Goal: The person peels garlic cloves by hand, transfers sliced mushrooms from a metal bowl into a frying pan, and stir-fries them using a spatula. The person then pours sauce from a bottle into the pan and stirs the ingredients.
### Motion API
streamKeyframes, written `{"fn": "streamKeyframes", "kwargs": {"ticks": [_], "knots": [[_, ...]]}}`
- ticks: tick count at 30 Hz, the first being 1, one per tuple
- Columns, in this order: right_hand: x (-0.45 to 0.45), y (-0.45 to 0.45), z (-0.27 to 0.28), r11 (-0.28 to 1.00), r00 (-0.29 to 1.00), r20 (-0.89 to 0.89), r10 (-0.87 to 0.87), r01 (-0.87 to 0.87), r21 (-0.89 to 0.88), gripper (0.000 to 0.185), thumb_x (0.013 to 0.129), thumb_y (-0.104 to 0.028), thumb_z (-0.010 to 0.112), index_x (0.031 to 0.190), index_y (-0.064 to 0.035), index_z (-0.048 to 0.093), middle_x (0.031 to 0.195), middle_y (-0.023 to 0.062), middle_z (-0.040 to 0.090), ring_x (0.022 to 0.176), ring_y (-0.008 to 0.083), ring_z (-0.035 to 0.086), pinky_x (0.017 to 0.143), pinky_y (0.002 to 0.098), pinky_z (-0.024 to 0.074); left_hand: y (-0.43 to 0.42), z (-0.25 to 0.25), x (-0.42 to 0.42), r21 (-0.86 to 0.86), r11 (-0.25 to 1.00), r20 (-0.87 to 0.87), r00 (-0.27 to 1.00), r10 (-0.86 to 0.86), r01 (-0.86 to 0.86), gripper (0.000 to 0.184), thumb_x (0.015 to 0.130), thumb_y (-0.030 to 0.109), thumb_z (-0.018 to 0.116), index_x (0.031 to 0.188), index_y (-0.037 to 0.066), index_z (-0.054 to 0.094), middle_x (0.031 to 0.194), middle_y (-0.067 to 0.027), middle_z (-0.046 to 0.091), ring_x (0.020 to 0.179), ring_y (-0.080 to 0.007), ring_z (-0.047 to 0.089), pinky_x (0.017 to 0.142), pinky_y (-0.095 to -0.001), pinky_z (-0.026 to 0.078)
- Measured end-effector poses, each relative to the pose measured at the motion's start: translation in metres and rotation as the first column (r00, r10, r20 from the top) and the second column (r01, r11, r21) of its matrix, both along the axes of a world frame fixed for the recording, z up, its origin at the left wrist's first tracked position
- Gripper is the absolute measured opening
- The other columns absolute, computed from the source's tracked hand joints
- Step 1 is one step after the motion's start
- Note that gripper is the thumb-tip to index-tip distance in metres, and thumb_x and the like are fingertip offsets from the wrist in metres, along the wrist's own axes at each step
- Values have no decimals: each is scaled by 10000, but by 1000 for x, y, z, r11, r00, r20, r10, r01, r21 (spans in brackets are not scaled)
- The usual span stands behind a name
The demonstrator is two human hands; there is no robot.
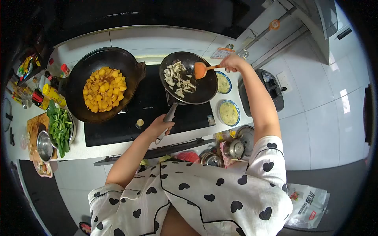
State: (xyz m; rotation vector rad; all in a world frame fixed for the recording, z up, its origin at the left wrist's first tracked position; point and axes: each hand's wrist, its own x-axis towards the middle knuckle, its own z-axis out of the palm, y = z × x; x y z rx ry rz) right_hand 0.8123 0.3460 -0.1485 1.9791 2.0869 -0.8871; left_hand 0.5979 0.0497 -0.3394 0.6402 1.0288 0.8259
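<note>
My left hand [158, 128] is closed around the grey handle of a black frying pan [205, 89], which stands over the right side of the stove. Pale chopped pieces, perhaps mushroom, lie in the pan's left half [179, 78]. From the upper right, my right hand [232, 63] grips the handle of an orange spatula [200, 70]. The spatula's blade is inside the pan, to the right of the food and apart from most of it. Whether the blade touches the pan's bottom I cannot tell.
A large wok [76, 86] of yellow chunks sits on the left of the black stove [149, 118]. Two patterned bowls [238, 114] stand right of the pan, near a dark appliance [262, 92]. Leafy greens [60, 128], a metal bowl [45, 145] and several seasoning bottles [53, 94] are at left.
</note>
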Motion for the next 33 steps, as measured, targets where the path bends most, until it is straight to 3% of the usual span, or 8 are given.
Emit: {"fn": "streamKeyframes", "kwargs": {"ticks": [3,5,7,12,15,21,27,33], "knots": [[-16,15,-25,965,980,103,173,-189,181,269,666,-246,769,722,-7,660,617,102,607,417,170,498,400,300,410,-1,-1,0,16,1000,11,1000,-2,2,447,820,110,595,1221,19,420,689,-10,465,539,-93,455,485,-234,377],[-32,-10,-29,954,956,-145,253,-222,199,248,664,-202,732,833,-24,692,666,116,636,526,176,577,499,312,466,-2,2,-1,13,1000,7,1000,-1,1,444,824,110,592,1222,16,419,691,-10,466,540,-93,456,485,-232,377],[-41,-16,-39,868,911,57,409,-408,284,253,691,-111,644,933,-144,710,803,85,684,762,199,647,697,319,492,-2,6,0,3,1000,-8,1000,-4,4,444,827,110,591,1224,12,417,693,-10,467,541,-92,455,486,-230,377],[-28,-82,-1,660,741,431,515,-663,353,319,722,-49,580,977,-200,695,877,85,674,853,278,634,730,379,495,-1,4,1,-3,1000,-14,1000,-6,6,460,829,120,591,1238,17,408,693,-10,461,541,-93,450,489,-238,377],[-11,-122,26,672,743,459,488,-655,345,321,720,-25,569,959,-196,700,875,86,670,867,281,628,719,390,491,0,5,1,-3,1000,-21,1000,-15,15,454,833,115,584,1243,27,409,692,-9,457,541,-95,446,489,-242,376],[-3,-128,-45,736,910,263,322,-415,536,336,723,-24,558,982,-191,694,911,126,660,869,303,628,739,398,495,0,3,1,-13,1000,-34,999,-19,19,443,830,118,588,1236,42,426,690,-7,460,541,-92,444,488,-240,371],[-28,-102,-93,819,961,-120,249,-143,555,345,719,-50,551,1013,-176,681,935,144,651,871,309,625,756,396,494,-1,6,2,-19,1000,-15,1000,-1,0,438,834,127,590,1234,52,430,690,-6,467,542,-89,444,484,-241,368],[9,-124,-56,680,851,204,484,-512,525,368,743,-38,548,1027,-232,677,918,114,658,872,297,620,738,392,488,0,5,-1,-11,1000,-17,1000,-14,14,446,838,119,583,1245,50,415,699,-9,468,538,-88,444,481,-241,365]]}}
